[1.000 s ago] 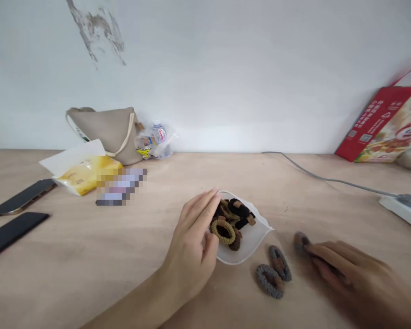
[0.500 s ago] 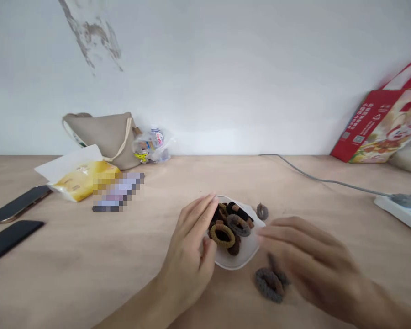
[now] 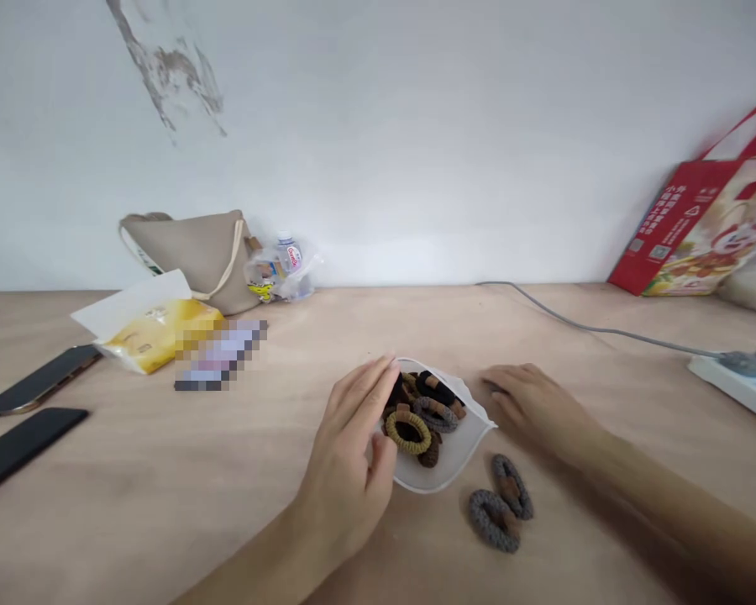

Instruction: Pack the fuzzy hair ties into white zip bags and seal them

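Note:
A translucent white pouch [image 3: 454,466] lies open on the wooden table, filled with several hair ties [image 3: 409,430] in black, brown, mustard and grey. My left hand [image 3: 353,454] grips the pouch's left edge between thumb and fingers, holding its mouth open. My right hand [image 3: 535,407] rests on the table just right of the pouch, fingers curved down over a small grey hair tie, of which only a dark bit shows at the fingertips. Two more grey hair ties [image 3: 492,519] [image 3: 512,486] lie side by side in front of the pouch.
At the back left stand a beige bag [image 3: 195,252], a clear plastic bag with a bottle [image 3: 283,265] and a yellow packet [image 3: 157,332]. Two phones [image 3: 34,382] [image 3: 25,437] lie at the left. A grey cable [image 3: 592,329] runs to a power strip [image 3: 740,386]; a red bag [image 3: 706,227] leans on the wall.
My right hand swung from the right front to the pouch; a grey tie now lies in the pouch. The hand then settled over another grey tie just right of it. My left hand stayed put.

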A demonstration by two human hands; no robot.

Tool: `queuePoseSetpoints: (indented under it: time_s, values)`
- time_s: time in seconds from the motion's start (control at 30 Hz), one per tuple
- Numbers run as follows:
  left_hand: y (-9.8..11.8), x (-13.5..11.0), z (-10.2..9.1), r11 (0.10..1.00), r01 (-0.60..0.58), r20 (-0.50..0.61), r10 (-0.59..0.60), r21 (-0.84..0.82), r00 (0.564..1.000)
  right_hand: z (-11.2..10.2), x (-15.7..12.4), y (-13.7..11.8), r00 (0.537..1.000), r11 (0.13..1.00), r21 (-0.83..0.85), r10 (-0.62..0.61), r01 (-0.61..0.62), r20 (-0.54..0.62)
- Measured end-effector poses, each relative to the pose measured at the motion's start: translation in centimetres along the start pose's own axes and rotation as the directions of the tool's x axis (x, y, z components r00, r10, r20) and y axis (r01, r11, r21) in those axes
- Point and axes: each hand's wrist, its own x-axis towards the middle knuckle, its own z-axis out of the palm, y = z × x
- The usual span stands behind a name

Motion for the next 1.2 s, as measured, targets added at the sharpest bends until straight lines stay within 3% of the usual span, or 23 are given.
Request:
queuePoseSetpoints:
  time_s: [0.1, 0.2, 0.3, 0.37, 0.43, 0.5, 0.6, 0.77, 0.87, 0.97, 1.07, 1.2]
  values:
    - [0.1, 0.0, 0.0, 1.000, 0.005, 0.006, -0.005, -0.002, 1.000, -0.6, -1.4, -0.7, 0.999, 0.999, 0.037, -0.023, 0.024, -0.028]
    - [0.3, 0.0, 0.0, 1.000, 0.003, 0.000, -0.003, -0.010, 1.000, -3.3, -2.8, -3.2, 0.984, 0.991, 0.089, -0.083, 0.098, -0.157]
    - [0.5, 0.1, -0.3, 1.000, 0.003, 0.002, -0.003, -0.009, 1.000, -6.0, -1.9, -6.9, 0.900, 0.937, 0.060, -0.311, 0.344, -0.305]
    - [0.7, 0.3, -0.5, 1.000, 0.008, 0.000, -0.008, -0.009, 1.000, -6.7, -0.2, -9.1, 0.862, 0.901, 0.020, -0.409, 0.434, -0.299]
    - [0.7, 0.4, -0.7, 1.000, 0.020, -0.009, -0.020, -0.009, 1.000, -6.6, 1.2, -10.2, 0.895, 0.915, 0.039, -0.382, 0.401, -0.231]
    - [0.6, 0.5, -0.9, 0.999, 0.043, -0.008, -0.043, -0.007, 0.999, -6.2, 1.3, -10.1, 0.932, 0.939, 0.104, -0.302, 0.327, -0.200]
    - [0.4, 0.4, -1.0, 0.997, 0.077, 0.005, -0.077, -0.007, 0.997, -5.5, -1.3, -8.1, 0.959, 0.959, 0.147, -0.215, 0.243, -0.183]
    - [0.2, 0.5, -1.1, 0.995, 0.095, 0.009, -0.095, -0.017, 0.995, -4.1, -6.5, -5.1, 0.981, 0.985, 0.069, -0.164, 0.157, 0.106]
    - [0.3, 0.6, -1.1, 0.993, 0.112, 0.018, -0.112, -0.026, 0.994, -3.4, -7.3, -4.6, 0.989, 0.993, 0.019, -0.114, 0.112, 0.096]
    - [0.4, 0.6, -1.1, 0.993, 0.111, 0.013, -0.110, -0.038, 0.994, -3.5, -7.0, -4.6, 0.975, 0.974, -0.056, -0.217, 0.220, 0.056]
    - [0.3, 0.6, -1.1, 0.994, 0.104, 0.007, -0.104, -0.041, 0.995, -4.1, -6.5, -4.6, 0.930, 0.920, -0.142, -0.360, 0.366, 0.069]
    - [0.3, 0.6, -1.1, 0.993, 0.107, 0.013, -0.107, -0.041, 0.994, -4.4, -6.5, -4.4, 0.899, 0.897, -0.070, -0.430, 0.436, 0.080]
